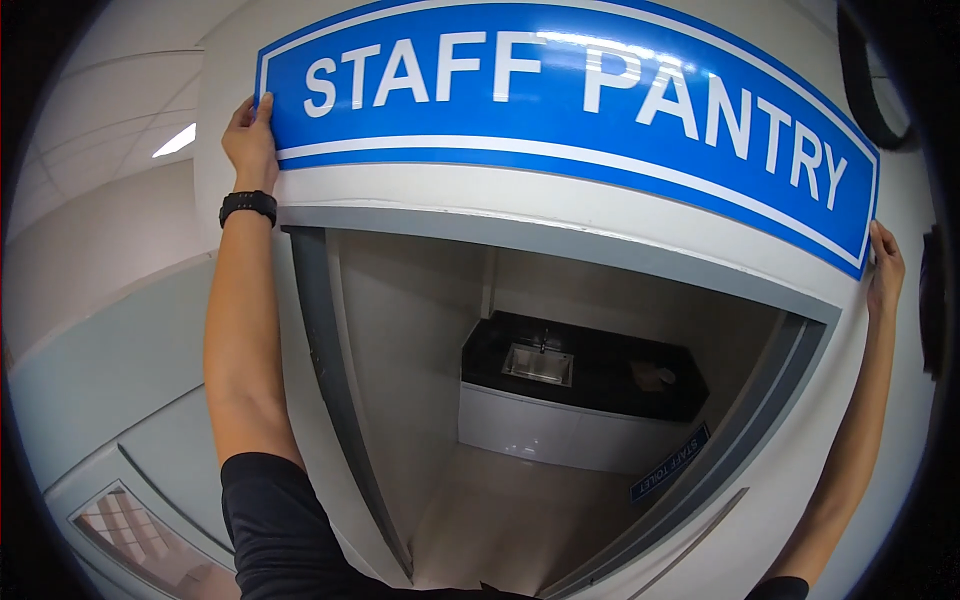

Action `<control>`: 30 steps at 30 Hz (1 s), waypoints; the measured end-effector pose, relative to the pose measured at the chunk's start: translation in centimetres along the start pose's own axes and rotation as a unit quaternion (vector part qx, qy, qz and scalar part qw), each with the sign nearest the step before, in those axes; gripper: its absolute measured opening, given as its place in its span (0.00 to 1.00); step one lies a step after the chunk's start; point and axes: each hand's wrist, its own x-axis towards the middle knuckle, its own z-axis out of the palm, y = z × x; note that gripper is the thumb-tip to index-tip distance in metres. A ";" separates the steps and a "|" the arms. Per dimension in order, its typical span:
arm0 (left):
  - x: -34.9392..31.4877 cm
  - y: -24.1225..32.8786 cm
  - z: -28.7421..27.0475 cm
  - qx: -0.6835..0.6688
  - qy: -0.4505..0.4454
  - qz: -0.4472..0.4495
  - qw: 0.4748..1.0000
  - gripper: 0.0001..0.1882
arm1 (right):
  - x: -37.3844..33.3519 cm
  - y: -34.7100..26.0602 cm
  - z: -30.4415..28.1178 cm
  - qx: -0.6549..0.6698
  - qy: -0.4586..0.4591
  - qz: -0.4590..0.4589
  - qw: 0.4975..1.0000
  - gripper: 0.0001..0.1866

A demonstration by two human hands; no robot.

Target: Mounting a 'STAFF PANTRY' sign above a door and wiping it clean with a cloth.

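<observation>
— Head view, from the left side first: what do you see there?

— At the far left there is a pale wall with a ceiling light (175, 140) above it. Then the left hand (250, 140) comes up on a long raised forearm with a black wristband (247, 206). Its fingers lie close together and flat against the left end of the blue sign (560, 110), and the thumb is tucked at the edge. I judge it presses the sign to the wall so that it does not slip.

— And where exactly is the sign?

— It lies across the white wall band above the door frame (330, 400), wide, with white letters and a white border line. It looks level over the opening, probably because both ends are supported at the same time.

— What is behind the opening?

— A small room with a black counter (600, 365) and a metal sink (538, 364) set in it, on a white cabinet. A smaller blue sign (670, 462) leans low at the right side of the doorway.

— And the right side?

— The right hand (885, 265) holds the right end of the sign, lower in the picture than the left one. The arm is stretched upward, almost straight. The fingers seem to lie together on the edge, but whether they wrap behind the sign I cannot tell.
</observation>
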 end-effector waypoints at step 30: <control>0.1 -0.1 0.2 0.038 0.009 -0.013 0.999 0.27 | 0.2 1.7 0.7 -0.056 0.100 -0.031 0.993 0.28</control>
